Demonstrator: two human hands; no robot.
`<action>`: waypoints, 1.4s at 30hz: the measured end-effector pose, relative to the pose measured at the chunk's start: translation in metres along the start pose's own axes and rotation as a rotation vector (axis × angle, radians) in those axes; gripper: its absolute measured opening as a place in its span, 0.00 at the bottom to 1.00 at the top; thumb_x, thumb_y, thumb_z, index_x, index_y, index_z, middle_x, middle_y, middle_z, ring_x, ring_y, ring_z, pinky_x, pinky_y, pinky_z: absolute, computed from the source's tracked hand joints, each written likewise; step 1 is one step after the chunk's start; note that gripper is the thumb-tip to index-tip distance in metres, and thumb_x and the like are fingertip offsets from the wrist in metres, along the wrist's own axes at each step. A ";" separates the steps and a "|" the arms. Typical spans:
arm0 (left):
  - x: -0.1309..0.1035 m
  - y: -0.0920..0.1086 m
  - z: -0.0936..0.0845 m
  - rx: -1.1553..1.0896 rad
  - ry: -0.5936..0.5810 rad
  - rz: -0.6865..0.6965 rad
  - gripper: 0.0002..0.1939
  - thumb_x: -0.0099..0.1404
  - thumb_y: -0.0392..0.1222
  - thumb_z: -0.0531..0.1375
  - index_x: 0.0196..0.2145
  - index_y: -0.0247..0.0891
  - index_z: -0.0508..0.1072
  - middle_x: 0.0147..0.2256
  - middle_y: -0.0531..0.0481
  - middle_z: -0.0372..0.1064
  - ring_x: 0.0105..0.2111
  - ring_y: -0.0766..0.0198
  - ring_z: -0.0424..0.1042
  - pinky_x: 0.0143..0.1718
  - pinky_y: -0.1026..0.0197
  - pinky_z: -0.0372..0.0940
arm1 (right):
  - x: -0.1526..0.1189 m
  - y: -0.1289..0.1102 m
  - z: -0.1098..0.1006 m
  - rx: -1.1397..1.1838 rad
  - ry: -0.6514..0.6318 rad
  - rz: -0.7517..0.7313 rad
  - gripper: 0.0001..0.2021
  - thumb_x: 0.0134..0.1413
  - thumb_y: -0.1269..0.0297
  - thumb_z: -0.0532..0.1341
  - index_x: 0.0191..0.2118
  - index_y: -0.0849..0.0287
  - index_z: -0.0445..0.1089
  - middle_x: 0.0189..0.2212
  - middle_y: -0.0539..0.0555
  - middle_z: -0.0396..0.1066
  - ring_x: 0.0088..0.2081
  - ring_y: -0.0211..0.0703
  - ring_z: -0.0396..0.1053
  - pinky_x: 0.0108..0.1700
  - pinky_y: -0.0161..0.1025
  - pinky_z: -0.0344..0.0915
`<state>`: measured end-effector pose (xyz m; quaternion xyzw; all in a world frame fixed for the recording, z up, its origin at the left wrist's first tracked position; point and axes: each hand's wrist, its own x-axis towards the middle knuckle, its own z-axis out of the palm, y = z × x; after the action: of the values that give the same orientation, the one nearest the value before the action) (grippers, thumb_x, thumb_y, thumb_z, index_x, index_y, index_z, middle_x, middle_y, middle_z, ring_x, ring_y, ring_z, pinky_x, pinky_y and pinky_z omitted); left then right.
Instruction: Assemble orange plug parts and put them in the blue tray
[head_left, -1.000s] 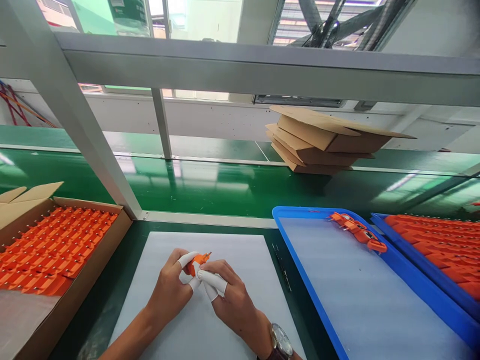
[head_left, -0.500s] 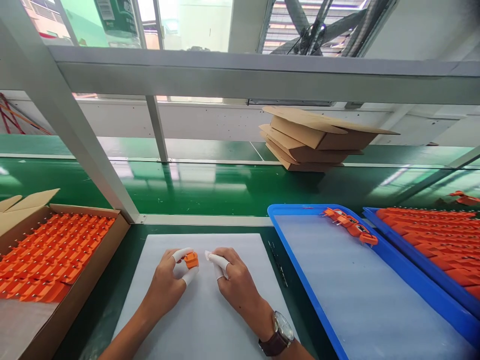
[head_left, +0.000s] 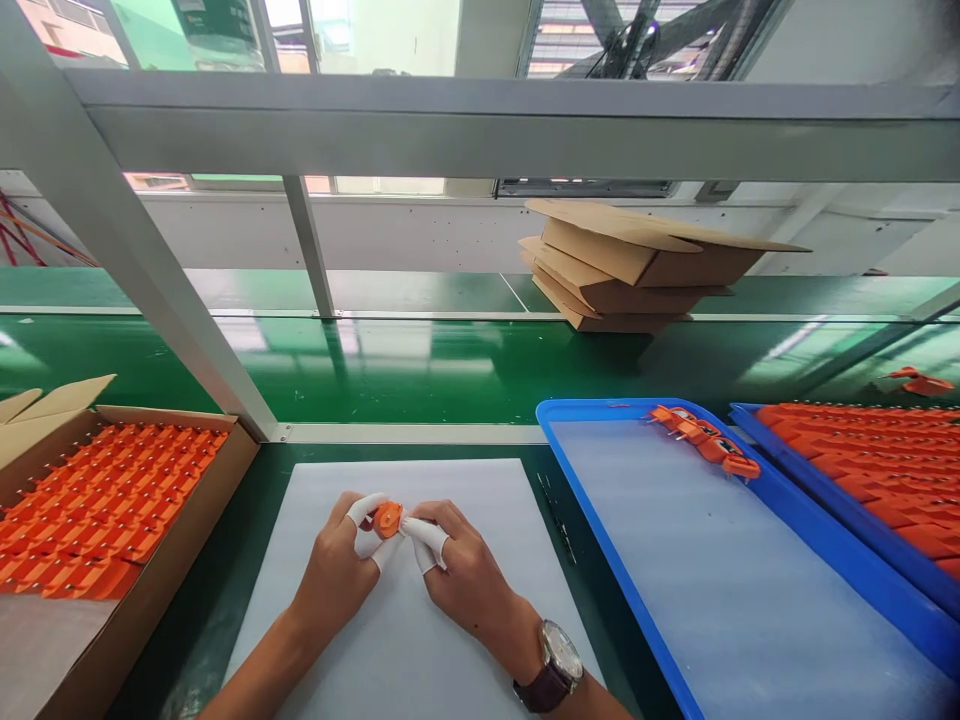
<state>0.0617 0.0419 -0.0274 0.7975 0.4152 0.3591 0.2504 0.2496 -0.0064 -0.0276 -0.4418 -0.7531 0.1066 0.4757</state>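
Between the thumb and fingers of my left hand (head_left: 341, 555) is a small orange plastic part (head_left: 388, 520), held above a white sheet (head_left: 420, 640). Its rounded face is turned up. My right hand (head_left: 472, 565) is closed in a pinch, its fingertips at the right side of the part. A small white scrap (head_left: 405, 522), like a bit of cloth or tissue, pokes out of that pinch; most of it is hidden. White finger covers are on the thumb and fingertips of both hands.
On the left stands a cardboard box (head_left: 187, 540) with rows of orange parts (head_left: 112, 500). To the right, a blue tray (head_left: 600, 560) carries several orange parts (head_left: 705, 440) near its far edge. Another blue tray of orange parts (head_left: 862, 470) lies beyond. Thin metal tools (head_left: 556, 515) lie beside the sheet. Folded cardboard (head_left: 637, 265) is stacked behind.
My right hand has moved left, bringing the white scrap up to the orange part. The part has turned in my left hand and shows a rounder face.
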 end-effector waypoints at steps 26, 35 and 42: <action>0.000 0.001 -0.001 -0.008 0.099 -0.095 0.12 0.63 0.37 0.61 0.45 0.42 0.71 0.29 0.57 0.58 0.26 0.67 0.61 0.28 0.63 0.64 | -0.002 -0.005 0.005 -0.079 -0.015 -0.091 0.24 0.55 0.84 0.54 0.54 0.56 0.69 0.46 0.60 0.71 0.44 0.50 0.69 0.40 0.48 0.77; 0.001 0.000 -0.003 0.072 -0.076 -0.093 0.14 0.65 0.43 0.63 0.48 0.44 0.71 0.35 0.52 0.64 0.34 0.61 0.66 0.37 0.57 0.68 | -0.001 0.008 -0.003 -0.133 0.059 0.007 0.23 0.48 0.85 0.55 0.49 0.58 0.67 0.42 0.60 0.69 0.42 0.51 0.68 0.39 0.47 0.76; 0.004 -0.002 -0.009 0.005 -0.213 -0.099 0.19 0.63 0.42 0.65 0.53 0.46 0.71 0.48 0.47 0.70 0.42 0.57 0.72 0.44 0.53 0.73 | -0.003 0.006 -0.001 -0.072 -0.016 0.047 0.22 0.47 0.84 0.54 0.47 0.58 0.68 0.41 0.58 0.69 0.41 0.49 0.68 0.38 0.45 0.75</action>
<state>0.0553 0.0471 -0.0213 0.8101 0.4262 0.2586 0.3085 0.2545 -0.0056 -0.0328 -0.4751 -0.7498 0.0940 0.4507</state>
